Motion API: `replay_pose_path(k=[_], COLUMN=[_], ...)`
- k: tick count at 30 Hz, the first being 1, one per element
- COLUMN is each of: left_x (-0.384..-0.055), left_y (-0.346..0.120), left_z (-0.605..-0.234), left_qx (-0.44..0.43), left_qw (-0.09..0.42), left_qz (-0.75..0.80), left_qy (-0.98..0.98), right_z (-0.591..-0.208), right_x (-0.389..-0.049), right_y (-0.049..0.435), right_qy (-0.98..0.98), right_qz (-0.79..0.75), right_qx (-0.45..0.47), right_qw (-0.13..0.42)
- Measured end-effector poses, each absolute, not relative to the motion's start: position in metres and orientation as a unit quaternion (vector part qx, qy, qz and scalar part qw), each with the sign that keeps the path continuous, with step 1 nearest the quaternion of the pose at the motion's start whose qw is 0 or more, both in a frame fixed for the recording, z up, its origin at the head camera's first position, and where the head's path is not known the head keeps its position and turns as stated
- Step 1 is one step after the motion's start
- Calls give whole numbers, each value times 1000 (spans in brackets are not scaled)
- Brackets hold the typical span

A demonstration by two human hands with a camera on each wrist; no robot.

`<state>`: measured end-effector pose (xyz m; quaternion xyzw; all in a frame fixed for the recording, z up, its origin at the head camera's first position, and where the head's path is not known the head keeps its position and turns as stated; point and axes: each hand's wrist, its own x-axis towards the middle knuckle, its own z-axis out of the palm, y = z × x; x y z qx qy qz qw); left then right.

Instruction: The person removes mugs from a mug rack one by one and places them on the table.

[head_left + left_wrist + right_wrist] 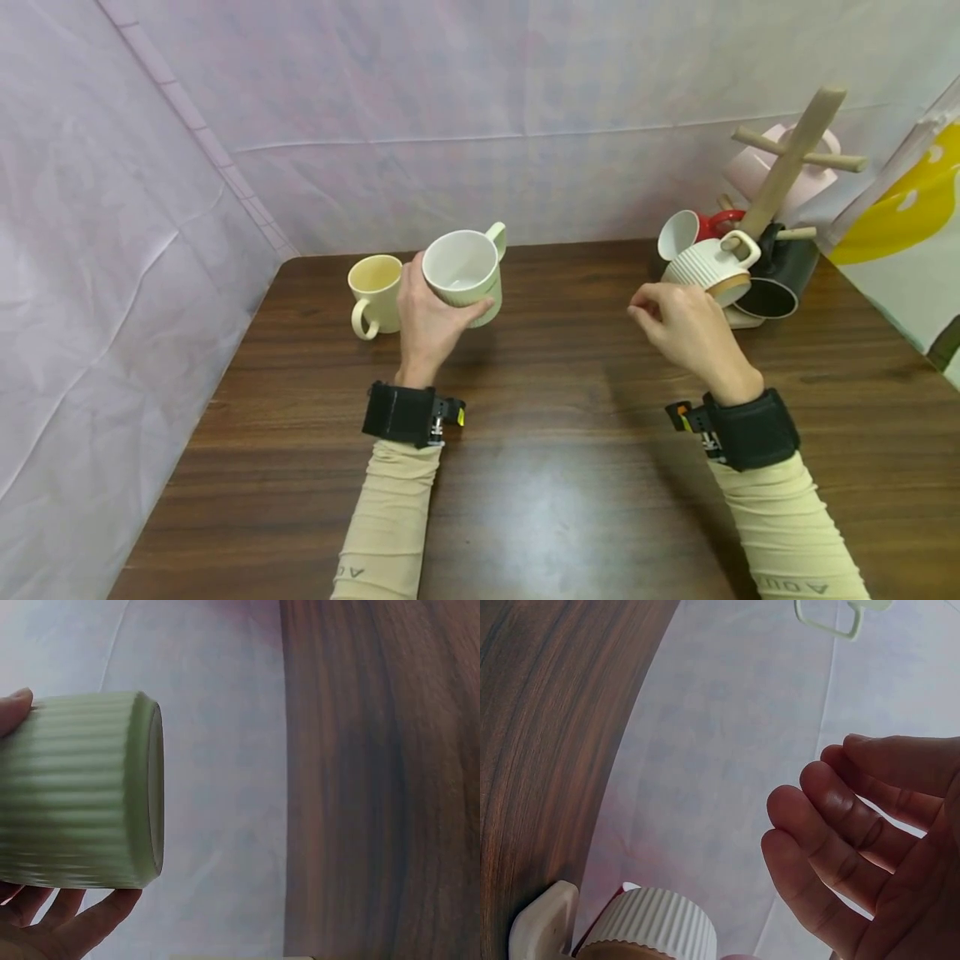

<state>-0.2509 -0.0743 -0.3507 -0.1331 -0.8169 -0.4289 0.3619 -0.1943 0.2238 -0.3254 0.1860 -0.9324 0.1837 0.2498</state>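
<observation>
My left hand [431, 321] grips a pale green ribbed mug [487, 293] round its side, thumb in front and fingers behind. White inside, the mug is held above the table with its handle pointing away to the right. In the left wrist view the ribbed wall of the green mug [75, 787] and its base edge show. My right hand [686, 329] holds nothing; its fingers are loosely bent, as the right wrist view shows on the fingers [817, 855]. Close behind it, a white ribbed mug [705, 265] with a tan base hangs on a wooden mug rack [787, 167].
A yellow mug [378, 296] stands on the brown table [300, 467], left of the green one. The rack also carries a pink mug [750, 171], a red mug [705, 227] and a black mug [795, 271]. A pale cloth [450, 83] hangs behind the table.
</observation>
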Motion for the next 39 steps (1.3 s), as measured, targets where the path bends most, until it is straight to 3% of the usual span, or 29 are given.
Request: replay_pose_path(k=[15, 39], left_x=[-260, -268], left_y=[-82, -81], left_z=[-365, -385], left_qx=[-70, -49], left_qw=[339, 331], left_qz=[-446, -419], left_qy=[-825, -844], right_z=[-327, -326], right_x=[-195, -196], right_y=[222, 221], right_qy=[-932, -930], right_qz=[182, 182], right_qx=[185, 196], right_qw=[252, 251])
